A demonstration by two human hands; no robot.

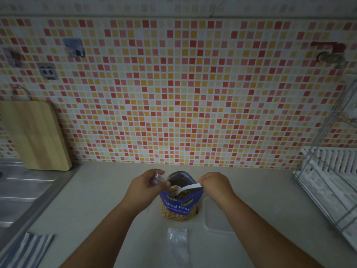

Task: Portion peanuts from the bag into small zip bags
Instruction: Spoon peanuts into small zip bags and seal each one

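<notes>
Both hands work at the open mouth of the peanut bag point(179, 206), which stands upright on the countertop point(108, 200) straight in front of the person. The left hand point(142, 187) curls its fingers round a small zip bag point(157, 179) of clear plastic, holding it just beside the left lip of the peanut bag. The right hand point(214, 186) pinches the handle end of a white plastic spoon point(185, 188), whose bowl dips into the bag's mouth. Dim light makes it impossible to tell whether the bowl is loaded. Peanuts point(173, 214) show through the clear lower part of the bag, which looks well filled.

This reads as the scooping step, with the small bag held ready for a spoonful. The next move likely calls for lifting the spoon level so nothing rolls off, carrying it the short way left, and tipping it into the small bag. For that the left fingers must keep its mouth spread, and whether it is open now cannot be made out.

Nearer the person, a clear flat zip bag point(177, 240) lies on the counter, seemingly unfilled. A shallow clear plastic container point(218, 217) sits just to the right of the peanut bag. No filled portion is in sight, so the work appears to be at an early stage.
</notes>
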